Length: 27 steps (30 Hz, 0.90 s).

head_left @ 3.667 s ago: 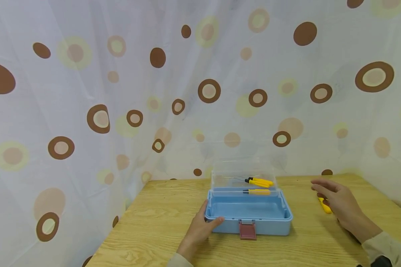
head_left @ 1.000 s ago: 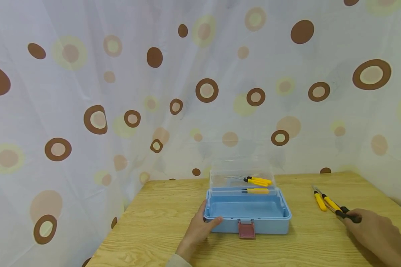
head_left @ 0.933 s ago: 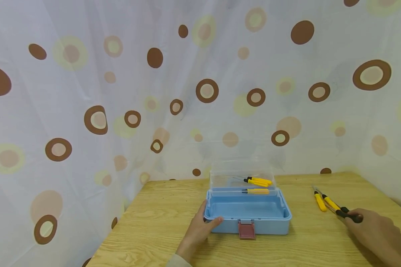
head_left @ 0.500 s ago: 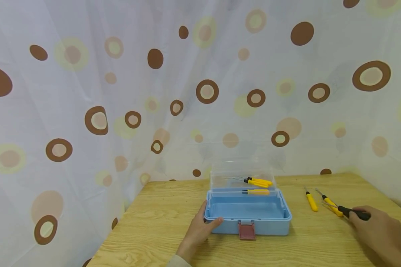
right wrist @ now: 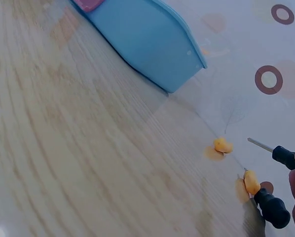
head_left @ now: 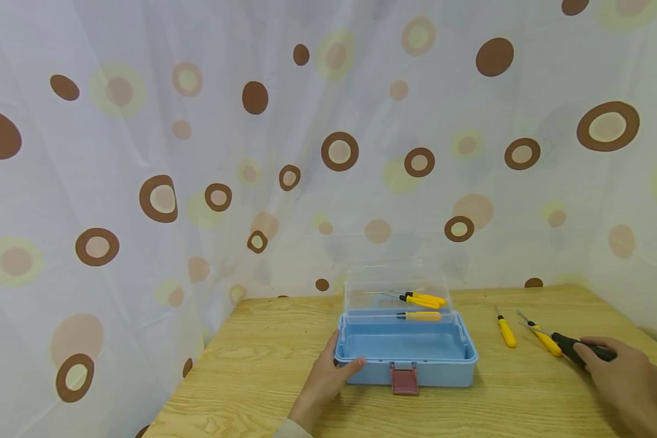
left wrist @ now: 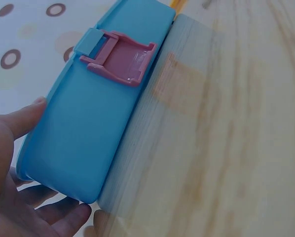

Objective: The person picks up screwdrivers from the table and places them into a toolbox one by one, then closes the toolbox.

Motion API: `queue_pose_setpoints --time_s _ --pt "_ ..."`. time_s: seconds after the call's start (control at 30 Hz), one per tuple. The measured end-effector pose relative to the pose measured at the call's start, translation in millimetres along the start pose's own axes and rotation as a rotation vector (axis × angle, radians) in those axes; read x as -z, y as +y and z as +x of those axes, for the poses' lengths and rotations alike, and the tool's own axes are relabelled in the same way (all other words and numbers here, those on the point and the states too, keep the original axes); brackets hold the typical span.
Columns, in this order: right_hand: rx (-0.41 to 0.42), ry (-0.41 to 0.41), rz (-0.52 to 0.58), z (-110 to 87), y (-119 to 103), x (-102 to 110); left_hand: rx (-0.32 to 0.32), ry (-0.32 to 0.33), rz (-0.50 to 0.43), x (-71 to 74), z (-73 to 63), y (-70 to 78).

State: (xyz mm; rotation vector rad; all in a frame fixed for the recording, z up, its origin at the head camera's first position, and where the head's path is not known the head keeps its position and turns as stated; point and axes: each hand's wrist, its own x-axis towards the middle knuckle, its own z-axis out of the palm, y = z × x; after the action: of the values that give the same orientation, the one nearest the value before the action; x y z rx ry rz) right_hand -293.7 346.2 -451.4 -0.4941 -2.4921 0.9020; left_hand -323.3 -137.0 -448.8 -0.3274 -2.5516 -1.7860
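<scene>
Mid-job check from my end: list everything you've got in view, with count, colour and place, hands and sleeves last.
Toolbox: 1, blue, on the table, open
Latch: 1, dull pink, toolbox front, hanging down
Lid: 1, clear, raised at the back
Tools at the lid: 3, yellow handles, seen at the lid; inside or behind, can't tell
Loose tools: 2, yellow handles, table, right of the toolbox
Held screwdriver: 1, black handle, in the right grip
Other black handle: 1, black, below the held one
Table: 1, light wood
Backdrop: white with brown, beige and yellowish circles, behind
Left grip: 1, bare, holding the toolbox's left end
Right grip: 1, bare, right
Sleeve: 1, beige, left forearm
</scene>
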Motion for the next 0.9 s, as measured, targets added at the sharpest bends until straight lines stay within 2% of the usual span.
queue_pose_setpoints --time_s 0.23,0.67,0.8,0.9 --pt "0.022 -0.051 0.126 -1.3 -1.0 2.7 0.002 -0.003 -0.010 -0.4 0.1 0.5" --pt "0.003 -0.119 0.301 -1.6 -6.6 -2.3 0.016 0.004 -0.009 1.4 -1.2 0.4" --pt "-0.011 -0.164 0.438 -0.6 -8.1 -3.1 0.006 0.005 -0.005 1.1 -0.6 -0.4" --pt "-0.023 -0.232 0.568 -0.2 -10.2 -4.3 -0.002 0.002 -0.007 0.5 -0.4 -0.9"
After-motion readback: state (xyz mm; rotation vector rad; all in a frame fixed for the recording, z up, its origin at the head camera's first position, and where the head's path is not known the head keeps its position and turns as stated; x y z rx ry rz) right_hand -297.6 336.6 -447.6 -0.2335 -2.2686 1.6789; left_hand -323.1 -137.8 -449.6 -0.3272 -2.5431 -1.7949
